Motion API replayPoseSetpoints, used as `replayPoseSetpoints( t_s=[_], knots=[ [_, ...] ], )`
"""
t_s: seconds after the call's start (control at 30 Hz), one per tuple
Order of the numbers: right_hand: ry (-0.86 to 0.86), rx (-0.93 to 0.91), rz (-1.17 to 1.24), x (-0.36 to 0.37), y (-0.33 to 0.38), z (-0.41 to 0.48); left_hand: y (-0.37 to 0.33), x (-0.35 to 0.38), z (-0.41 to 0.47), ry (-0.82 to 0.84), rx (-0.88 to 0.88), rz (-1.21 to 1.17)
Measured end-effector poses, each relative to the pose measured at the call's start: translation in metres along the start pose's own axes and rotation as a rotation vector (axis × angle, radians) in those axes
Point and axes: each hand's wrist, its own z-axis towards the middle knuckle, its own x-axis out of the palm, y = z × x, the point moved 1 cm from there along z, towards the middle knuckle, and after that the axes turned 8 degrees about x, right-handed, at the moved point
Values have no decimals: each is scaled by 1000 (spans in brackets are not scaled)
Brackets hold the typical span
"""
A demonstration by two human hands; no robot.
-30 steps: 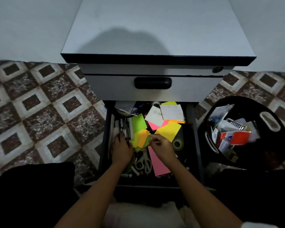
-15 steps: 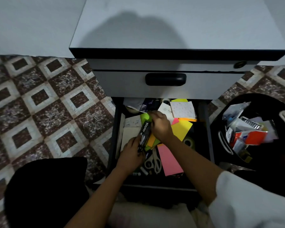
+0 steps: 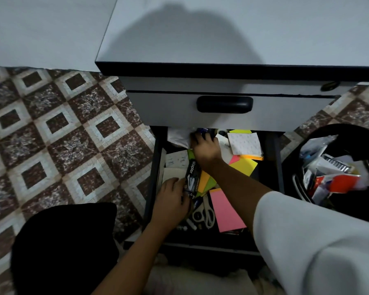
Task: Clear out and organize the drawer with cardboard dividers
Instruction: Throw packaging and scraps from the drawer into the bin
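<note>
The lower drawer [image 3: 276,165] of a grey cabinet is pulled open and full of loose stationery. My left hand [image 3: 172,200] grips the lower end of a black stapler box [image 3: 192,176] at the drawer's left side. My right hand [image 3: 205,145] reaches to the drawer's back, its fingers among crumpled white paper [image 3: 178,138] and dark items under the upper drawer front; its grip is hidden. Coloured sticky notes [image 3: 243,167], a white patterned notepad [image 3: 245,143], a pink sheet [image 3: 226,211] and scissors [image 3: 206,211] lie in the drawer.
A black basket [image 3: 328,133] holding packets and boxes stands on the floor right of the drawer. The closed upper drawer with a black handle [image 3: 224,104] overhangs the drawer's back. A black cushion-like shape [image 3: 62,241] lies at the lower left on the tiled floor.
My right hand moved from the sticky notes in the middle to the drawer's back. My left hand lifted the stapler box off the left side and holds it tilted.
</note>
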Motion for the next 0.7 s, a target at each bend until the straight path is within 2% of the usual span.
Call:
replayPoseSetpoints(
  t_s=[0.2, 0.33, 0.4, 0.5, 0.6, 0.7],
  knots=[
    [-95, -19, -126, -1, -16, -21, 5, -15, 12, -182, 75, 379],
    [-311, -41, -83, 3, -36, -54, 4, -15, 12, -111, -44, 523],
    [-443, -49, -35, 8, -47, -74, 4, -20, 12, -83, -208, 461],
    [-448, -15, -11, 16, -57, -101, 12, -22, 11, -76, -401, 327],
    [-406, 57, 20, 22, -58, -120, 16, -21, 8, -75, -445, 269],
    [-385, 84, 35, 22, -57, -133, 14, -25, 5, -88, -401, 199]
  ],
)
